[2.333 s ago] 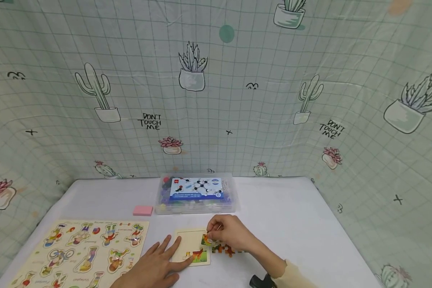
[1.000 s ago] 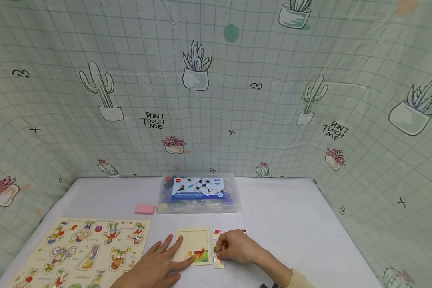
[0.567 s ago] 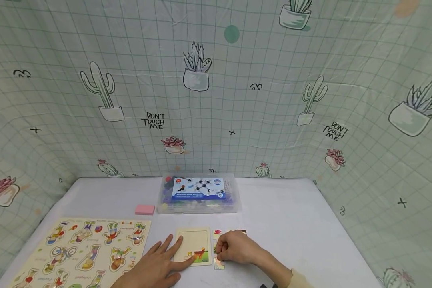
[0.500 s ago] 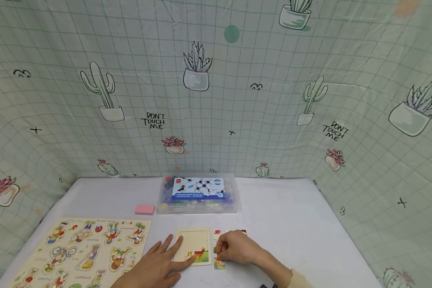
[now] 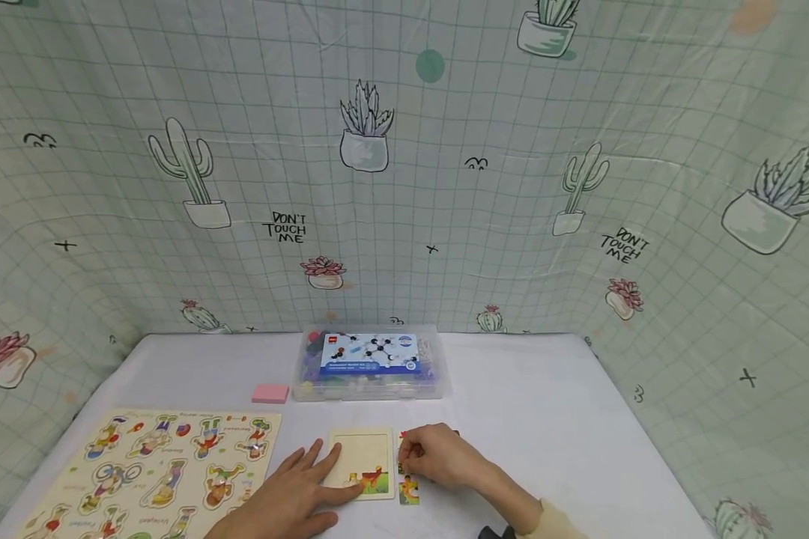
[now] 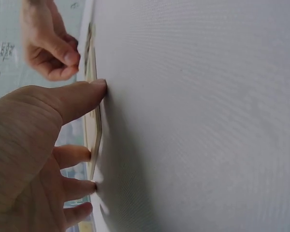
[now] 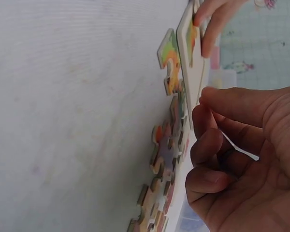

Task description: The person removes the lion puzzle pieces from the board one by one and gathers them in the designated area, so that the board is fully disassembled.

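My left hand (image 5: 297,490) lies with spread fingers over the left side of a small wooden puzzle tray (image 5: 357,449). Its thumb touches the lower edge, close to colourful jigsaw pieces (image 5: 377,482) lying in the tray's lower right corner. Just right of the tray, my right hand (image 5: 441,455) hovers low over loose pieces, thumb tip against a curled index finger. Nothing shows between its fingertips in the right wrist view. A green and orange jigsaw piece (image 7: 168,55) lies beside the tray. Several more pieces (image 7: 165,150) lie in a row, partly hidden by the hand in the head view.
A large puzzle board (image 5: 162,468) with sports figures covers the left of the white table. Behind the tray stand a pink block (image 5: 270,393) and a clear plastic molecular model kit box (image 5: 371,367). A dark object (image 5: 495,532) sits by the right forearm.
My right hand held a jigsaw piece over the tray's right edge, then moved right to the loose pieces. It has since shifted slightly away from me, uncovering one piece. The left hand stays put.
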Available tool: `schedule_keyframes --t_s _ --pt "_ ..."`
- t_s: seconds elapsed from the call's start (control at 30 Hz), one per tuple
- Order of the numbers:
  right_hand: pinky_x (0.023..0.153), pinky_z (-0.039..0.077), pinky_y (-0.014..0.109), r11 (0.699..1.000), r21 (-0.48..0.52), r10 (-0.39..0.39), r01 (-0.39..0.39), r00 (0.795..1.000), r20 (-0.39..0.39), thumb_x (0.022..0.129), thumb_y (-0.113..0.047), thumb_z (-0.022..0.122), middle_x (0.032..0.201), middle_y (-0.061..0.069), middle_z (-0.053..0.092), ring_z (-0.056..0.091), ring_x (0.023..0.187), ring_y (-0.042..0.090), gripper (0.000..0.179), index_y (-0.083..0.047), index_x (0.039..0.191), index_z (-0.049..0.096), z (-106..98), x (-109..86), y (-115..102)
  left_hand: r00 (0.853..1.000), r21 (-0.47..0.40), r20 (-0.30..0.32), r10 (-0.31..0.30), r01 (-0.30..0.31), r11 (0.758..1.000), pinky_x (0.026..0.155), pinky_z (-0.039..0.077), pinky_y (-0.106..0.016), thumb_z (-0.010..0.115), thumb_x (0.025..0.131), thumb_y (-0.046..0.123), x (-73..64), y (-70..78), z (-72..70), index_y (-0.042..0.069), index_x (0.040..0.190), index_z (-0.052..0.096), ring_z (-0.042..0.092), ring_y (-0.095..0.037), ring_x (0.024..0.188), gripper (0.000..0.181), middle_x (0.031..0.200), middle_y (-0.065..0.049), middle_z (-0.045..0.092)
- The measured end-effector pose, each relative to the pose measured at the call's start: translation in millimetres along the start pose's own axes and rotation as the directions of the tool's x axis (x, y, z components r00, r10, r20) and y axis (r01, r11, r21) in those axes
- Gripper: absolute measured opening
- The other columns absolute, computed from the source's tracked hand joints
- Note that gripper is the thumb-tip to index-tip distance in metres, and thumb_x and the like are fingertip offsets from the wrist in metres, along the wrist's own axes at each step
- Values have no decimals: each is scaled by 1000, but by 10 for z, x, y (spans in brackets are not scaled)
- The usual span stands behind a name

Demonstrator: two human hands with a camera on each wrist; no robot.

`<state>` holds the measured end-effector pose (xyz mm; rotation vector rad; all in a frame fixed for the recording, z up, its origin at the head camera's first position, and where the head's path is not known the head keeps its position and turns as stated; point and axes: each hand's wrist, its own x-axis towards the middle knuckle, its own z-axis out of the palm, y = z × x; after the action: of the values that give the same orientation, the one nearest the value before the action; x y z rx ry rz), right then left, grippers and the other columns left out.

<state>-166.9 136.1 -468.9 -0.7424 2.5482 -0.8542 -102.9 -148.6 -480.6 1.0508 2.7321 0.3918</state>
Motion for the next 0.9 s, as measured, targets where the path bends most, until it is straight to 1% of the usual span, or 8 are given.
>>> schedule_keyframes --t_s 0.13,0.23,0.37,0.43,0.53,0.63,0.77,0.9 --pt "53 43 20 1000 7 -10 10 1000 -8 89 -13 72 68 -13 59 50 57 1 9 -19 84 71 -12 32 -42 997 77 -63 51 -46 996 101 41 -64 66 95 39 15 11 26 44 140 59 42 -45 140 45 151 -16 50" --pt "56 45 20 1000 13 -25 25 1000 -7 90 -13 72 70 -14 60 52 58 0 7 -18 86 72 -4 59 -88 986 141 -120 113 -96 985 96 46 -58 64 97 40 39 18 55 39 137 63 49 -39 136 40 146 -10 56" --pt "60 45 19 998 7 -62 62 998 13 91 -13 72 74 -16 61 52 61 -1 7 -19 87 73 37 108 -151 978 146 -146 146 -125 981 93 48 -54 57 102 42 71 52 69 37 137 63 53 -35 133 36 145 -6 57" --pt "64 46 19 997 -4 -74 74 997 31 92 -12 71 77 -17 63 52 64 -1 8 -19 89 75 65 131 -189 980 135 -139 142 -123 983 93 48 -55 53 103 44 86 72 71 37 139 61 51 -36 134 37 147 -7 55" --pt "74 49 21 995 -33 -90 92 994 57 94 -13 69 86 -18 66 56 74 -3 11 -20 94 78 106 164 -246 985 112 -117 127 -114 987 94 47 -57 48 104 48 102 90 85 36 141 60 50 -37 135 40 149 -8 53" --pt "83 50 23 988 -82 -120 127 989 85 97 -16 66 94 -17 68 58 85 -5 15 -21 100 79 146 193 -289 992 97 -69 101 -94 991 95 47 -57 45 104 54 111 104 104 38 144 56 47 -38 137 45 152 -8 49" --pt "82 50 20 971 -134 -182 197 976 118 100 -10 60 97 -14 68 57 87 -5 23 -19 109 79 193 212 -324 997 103 -26 78 -75 992 96 46 -58 41 102 61 113 122 120 40 146 53 44 -39 140 51 157 -7 42" --pt "79 49 17 960 -154 -215 234 968 127 99 -4 57 95 -12 66 55 84 -6 29 -17 114 78 226 212 -346 998 65 -16 67 -66 996 99 44 -61 40 102 61 98 123 132 39 148 51 39 -39 143 52 159 -7 39"
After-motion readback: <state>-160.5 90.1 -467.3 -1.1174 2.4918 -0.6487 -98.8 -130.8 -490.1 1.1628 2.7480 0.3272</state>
